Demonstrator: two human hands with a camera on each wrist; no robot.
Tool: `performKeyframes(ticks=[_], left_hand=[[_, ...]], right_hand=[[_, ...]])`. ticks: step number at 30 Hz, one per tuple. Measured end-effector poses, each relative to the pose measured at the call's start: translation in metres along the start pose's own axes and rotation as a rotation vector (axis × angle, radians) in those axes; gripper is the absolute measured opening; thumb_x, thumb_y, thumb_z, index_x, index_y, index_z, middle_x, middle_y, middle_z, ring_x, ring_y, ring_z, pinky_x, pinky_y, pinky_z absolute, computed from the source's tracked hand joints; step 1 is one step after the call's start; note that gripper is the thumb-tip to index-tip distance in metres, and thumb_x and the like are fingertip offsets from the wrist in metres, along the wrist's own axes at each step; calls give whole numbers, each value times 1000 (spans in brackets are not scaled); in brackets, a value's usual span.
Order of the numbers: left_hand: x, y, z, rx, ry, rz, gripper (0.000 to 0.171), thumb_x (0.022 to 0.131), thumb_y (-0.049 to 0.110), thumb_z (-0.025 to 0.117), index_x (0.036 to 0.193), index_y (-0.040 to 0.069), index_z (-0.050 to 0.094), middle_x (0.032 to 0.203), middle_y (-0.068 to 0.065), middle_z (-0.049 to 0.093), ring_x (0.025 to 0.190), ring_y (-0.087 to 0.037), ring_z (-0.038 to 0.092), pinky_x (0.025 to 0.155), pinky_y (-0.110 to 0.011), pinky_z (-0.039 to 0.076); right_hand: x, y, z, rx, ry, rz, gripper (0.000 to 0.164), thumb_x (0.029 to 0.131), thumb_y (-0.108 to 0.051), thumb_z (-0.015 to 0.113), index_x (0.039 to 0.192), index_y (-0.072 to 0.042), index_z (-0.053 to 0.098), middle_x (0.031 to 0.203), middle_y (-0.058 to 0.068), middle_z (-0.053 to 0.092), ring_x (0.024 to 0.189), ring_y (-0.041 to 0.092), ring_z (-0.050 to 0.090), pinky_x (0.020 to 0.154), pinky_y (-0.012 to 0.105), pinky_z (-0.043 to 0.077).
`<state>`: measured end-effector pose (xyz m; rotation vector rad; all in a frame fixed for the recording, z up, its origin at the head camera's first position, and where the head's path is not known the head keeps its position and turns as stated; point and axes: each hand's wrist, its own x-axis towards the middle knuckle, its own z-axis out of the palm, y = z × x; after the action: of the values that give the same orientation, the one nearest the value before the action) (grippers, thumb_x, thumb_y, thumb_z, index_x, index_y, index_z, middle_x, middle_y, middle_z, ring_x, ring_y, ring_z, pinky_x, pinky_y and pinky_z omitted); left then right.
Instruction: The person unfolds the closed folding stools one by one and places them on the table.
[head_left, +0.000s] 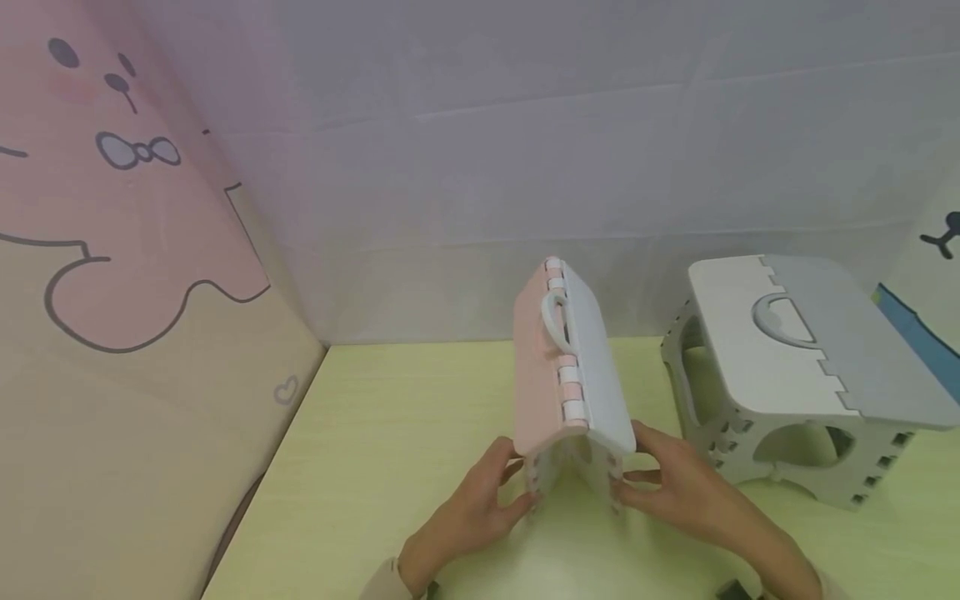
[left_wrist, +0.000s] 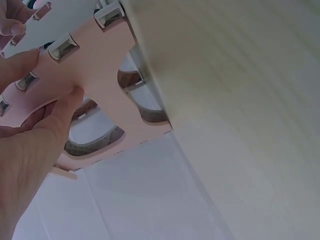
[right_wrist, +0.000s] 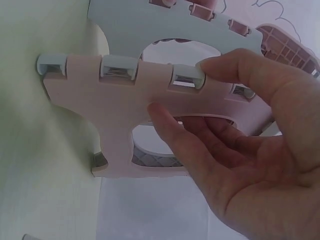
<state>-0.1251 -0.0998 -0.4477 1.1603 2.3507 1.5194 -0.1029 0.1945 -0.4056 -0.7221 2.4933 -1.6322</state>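
A pink-and-white folding step stool [head_left: 534,358] stands partly folded on the table, its two top halves sloping down from a raised hinge like a roof. A white loop handle [head_left: 557,323] sits along that ridge. My left hand [head_left: 480,504] grips the near leg panel at its left edge. On the other side my right hand [head_left: 678,483] holds the right part of the same end. In the left wrist view, thumb and fingers clasp a pink leg panel [left_wrist: 102,65] near its hinge knuckles and cutout. The right wrist view shows fingers passing through a cutout behind another pink panel [right_wrist: 117,95].
To the right, a larger white-and-grey folding stool [head_left: 772,333] stands unfolded, close to my right hand. A pale wall sheet [head_left: 465,183] hangs behind the table [head_left: 375,433]. A printed cartoon sheet [head_left: 150,275] covers the left side.
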Motion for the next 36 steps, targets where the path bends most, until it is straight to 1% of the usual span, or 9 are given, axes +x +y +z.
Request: performKeyframes(ticks=[4, 7, 13, 20, 23, 27, 30, 33, 36], left_hand=[[0, -1, -2, 31, 11, 57, 65, 88, -16, 70, 142, 2, 38, 141, -15, 48, 138, -34, 48, 111, -39, 45], [0, -2, -3, 45, 13, 78, 65, 87, -17, 69, 141, 1, 38, 140, -16, 49, 137, -35, 49, 111, -40, 45], [-1, -3, -5, 29, 5, 53, 63, 88, -17, 69, 140, 2, 39, 140, -15, 49, 137, -34, 48, 111, -40, 45], [-2, -3, -8, 3, -5, 5, 64, 88, -14, 70, 141, 4, 39, 143, -12, 48, 139, -32, 47, 112, -37, 44], [-2, -3, -10, 6, -3, -1, 64, 88, -14, 70, 141, 4, 39, 143, -13, 48, 139, -33, 48, 111, -37, 45], [-2, -2, -11, 21, 0, 11, 64, 88, -13, 70, 141, 4, 39, 143, -14, 48, 137, -35, 49, 110, -38, 45], [-2, -1, -12, 24, -3, 10, 65, 89, -13, 70, 142, 4, 38, 144, -14, 48, 137, -35, 49, 110, -38, 46], [-3, -1, -12, 16, -4, 3, 66, 89, -13, 70, 144, 5, 38, 144, -13, 48, 137, -34, 49, 110, -38, 46], [-3, 0, -13, 0, -7, -19, 66, 89, -12, 70, 144, 6, 38, 145, -11, 48, 138, -32, 49, 111, -37, 45]], right_hand=[[0, -1, -1, -13, 3, 4, 56, 90, -5, 78, 140, -1, 53, 132, 20, 61, 118, 3, 58, 82, 28, 62], [0, 0, -2, -9, 7, 4, 55, 90, -5, 78, 139, -1, 53, 131, 21, 62, 119, 0, 56, 82, 29, 62], [-1, 0, -4, 19, -5, 7, 55, 91, -5, 77, 139, 1, 52, 132, 22, 60, 120, -5, 52, 83, 30, 62], [-1, 0, -6, 14, -18, 24, 56, 92, -8, 78, 141, -1, 51, 134, 22, 59, 120, -3, 54, 84, 29, 61], [-1, 0, -7, 4, -18, 15, 56, 92, -9, 78, 141, -1, 51, 134, 22, 60, 120, -2, 54, 84, 29, 61], [-1, 1, -9, 2, -18, 2, 57, 92, -9, 78, 141, 0, 51, 134, 22, 60, 120, -1, 54, 84, 30, 62], [-2, 0, -9, 16, -23, 10, 56, 92, -9, 78, 141, -2, 51, 134, 22, 59, 120, -2, 54, 84, 31, 62], [-2, 0, -9, 24, -32, 17, 56, 92, -10, 77, 141, -2, 51, 135, 22, 59, 120, -4, 53, 86, 31, 61], [-2, 0, -9, 22, -31, 16, 53, 92, -9, 77, 139, -3, 52, 133, 21, 60, 120, -4, 54, 86, 30, 61]])
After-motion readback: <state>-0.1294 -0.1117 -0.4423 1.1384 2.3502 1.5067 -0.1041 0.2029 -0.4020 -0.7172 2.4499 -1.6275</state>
